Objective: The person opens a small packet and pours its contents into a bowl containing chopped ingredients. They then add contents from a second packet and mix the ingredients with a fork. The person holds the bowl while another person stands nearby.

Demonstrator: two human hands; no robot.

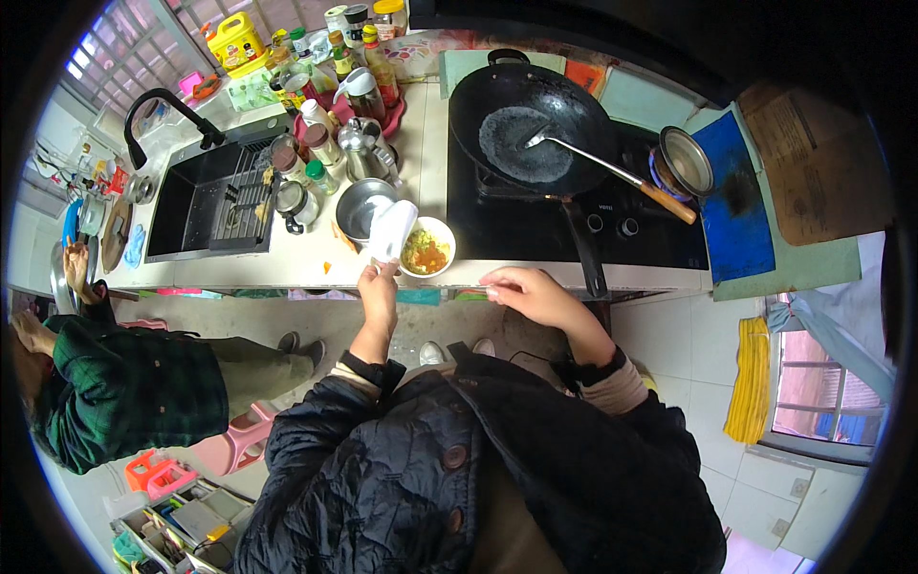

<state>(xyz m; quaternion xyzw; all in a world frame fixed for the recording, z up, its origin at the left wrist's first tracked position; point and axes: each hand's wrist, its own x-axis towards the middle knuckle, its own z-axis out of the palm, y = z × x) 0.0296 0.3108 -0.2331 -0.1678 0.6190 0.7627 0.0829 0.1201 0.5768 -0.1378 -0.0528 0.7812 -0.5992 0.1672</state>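
My left hand [379, 287] is closed on a whitish, partly see-through packet or container [393, 228], tilted beside a white bowl [450, 252]. The bowl holds chopped green bits and an orange-red seasoning [426, 254]. Behind the packet stands a metal bowl [366, 204], partly covered by it. My right hand [513, 290] is over the counter's front edge, to the right of the white bowl, fingers loosely bent and holding nothing. A black wok [531, 122] sits on the hob at the back right, with a wooden-handled metal spatula [617, 171] resting in it.
A small pot [685, 161] stands over a blue flame at the hob's right. The wok's handle [584, 251] sticks out past the counter's front. Jars, bottles and a metal pot [366, 151] crowd left of the hob, beside the black sink [186, 208]. Another person [136, 387] stands at far left.
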